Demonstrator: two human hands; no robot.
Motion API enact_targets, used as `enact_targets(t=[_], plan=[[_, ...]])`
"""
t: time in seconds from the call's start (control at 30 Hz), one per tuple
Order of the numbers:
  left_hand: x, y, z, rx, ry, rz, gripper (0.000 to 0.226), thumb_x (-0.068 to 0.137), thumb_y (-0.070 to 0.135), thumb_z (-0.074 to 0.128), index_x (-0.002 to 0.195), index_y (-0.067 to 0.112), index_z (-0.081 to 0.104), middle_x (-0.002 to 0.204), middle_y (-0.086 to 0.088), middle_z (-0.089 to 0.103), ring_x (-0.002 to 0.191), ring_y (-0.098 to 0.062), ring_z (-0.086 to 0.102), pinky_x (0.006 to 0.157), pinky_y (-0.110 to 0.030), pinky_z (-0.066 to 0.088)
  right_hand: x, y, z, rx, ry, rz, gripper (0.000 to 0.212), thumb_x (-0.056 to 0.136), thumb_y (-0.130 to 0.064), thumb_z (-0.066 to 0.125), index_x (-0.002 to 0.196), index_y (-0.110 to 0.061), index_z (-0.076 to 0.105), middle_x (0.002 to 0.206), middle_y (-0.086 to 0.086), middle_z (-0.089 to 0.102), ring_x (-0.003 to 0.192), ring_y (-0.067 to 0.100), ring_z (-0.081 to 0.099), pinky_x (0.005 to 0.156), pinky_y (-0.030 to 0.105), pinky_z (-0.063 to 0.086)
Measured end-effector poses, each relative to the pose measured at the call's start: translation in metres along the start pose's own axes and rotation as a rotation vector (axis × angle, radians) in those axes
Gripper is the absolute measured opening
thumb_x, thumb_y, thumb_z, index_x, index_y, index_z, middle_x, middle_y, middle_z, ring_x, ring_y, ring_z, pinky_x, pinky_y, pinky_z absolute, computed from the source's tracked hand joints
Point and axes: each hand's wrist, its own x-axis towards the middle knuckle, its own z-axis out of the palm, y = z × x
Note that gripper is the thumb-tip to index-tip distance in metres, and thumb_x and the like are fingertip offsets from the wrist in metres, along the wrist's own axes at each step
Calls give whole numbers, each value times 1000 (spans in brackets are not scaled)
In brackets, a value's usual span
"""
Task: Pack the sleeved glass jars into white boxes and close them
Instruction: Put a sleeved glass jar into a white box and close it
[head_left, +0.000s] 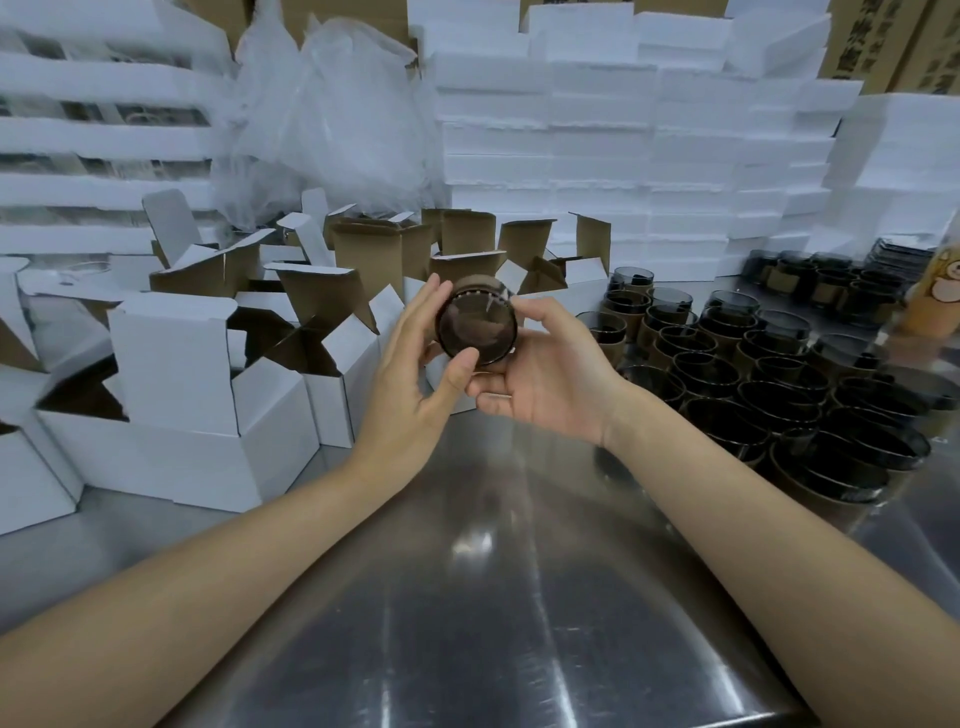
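A dark smoked-glass jar (477, 326) in a brown paper sleeve is held above the steel table, tipped so one round end faces me. My right hand (545, 374) grips it from the right and below. My left hand (423, 374) holds its left side, thumb on the lower rim and fingers along the far edge. Several open white boxes (176, 374) with brown insides stand to the left, flaps up. Several more sleeved jars (753, 374) stand in rows on the right.
The steel table (493, 597) stretches toward me between my forearms. Stacks of closed white boxes (623, 156) form a wall behind. A heap of clear plastic bags (332, 114) sits at the back left. An orange cartoon-printed object (935, 291) stands at the far right.
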Motion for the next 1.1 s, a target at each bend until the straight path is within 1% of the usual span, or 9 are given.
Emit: enact_targets(t=[0.13,0.23,0.3,0.4,0.53,0.77,0.9,1.0,1.1], plan=[[-2,4,1,-63,29,4,62,89,26,62,141,38,29,141,27,39,136,-4,37,110,-27,35,0,-1,3,-139,-7,-84,52,85,-37,44,127,-5,48,112,20,49,78,21,58,69,29,51],[-2,6,-1,-11,110,32,80,84,18,72,141,42,21,149,14,35,137,-3,33,111,-24,33,0,-4,1,-740,281,-395,41,92,-26,44,132,-18,45,120,5,54,96,10,58,82,28,52],[-1,7,-1,45,143,33,87,82,18,74,141,46,16,151,13,32,136,0,34,110,-21,33,-2,-4,3,-901,426,-623,33,95,-17,51,127,-24,48,121,0,54,101,4,55,88,24,49],[-2,7,1,92,120,57,90,82,21,73,139,57,13,145,32,29,134,0,35,110,-21,33,-5,-1,7,-925,337,-675,46,86,-29,66,129,-30,49,128,-8,50,111,0,50,90,14,45],[-3,6,1,143,83,124,96,78,16,67,140,61,10,141,34,28,136,-7,35,107,-12,29,-5,-1,-3,-1345,228,-717,69,73,-28,83,133,-17,50,129,-1,49,120,13,45,97,17,40],[1,1,1,196,121,20,81,82,28,72,149,27,26,148,8,34,133,-1,33,108,-17,32,-8,-5,-8,-1060,243,-728,57,73,-11,81,120,-18,51,124,-4,51,118,5,53,88,16,49],[1,2,-2,235,123,41,69,81,25,73,141,24,39,138,10,42,127,6,33,103,-6,28,-8,-6,-9,-952,226,-599,45,80,-20,75,120,-24,54,125,-12,54,118,6,55,94,27,52],[0,4,-1,276,98,87,69,80,26,75,140,23,41,133,21,39,129,-3,34,105,-13,31,-7,-9,-10,-867,295,-599,19,86,-26,68,103,-24,61,117,-6,60,106,13,62,91,43,55],[1,3,1,251,80,63,74,81,27,75,139,41,31,137,12,41,126,7,31,105,-11,30,-6,-12,-11,-808,337,-585,15,82,-27,71,94,-25,62,111,-1,64,103,20,64,89,48,55]])
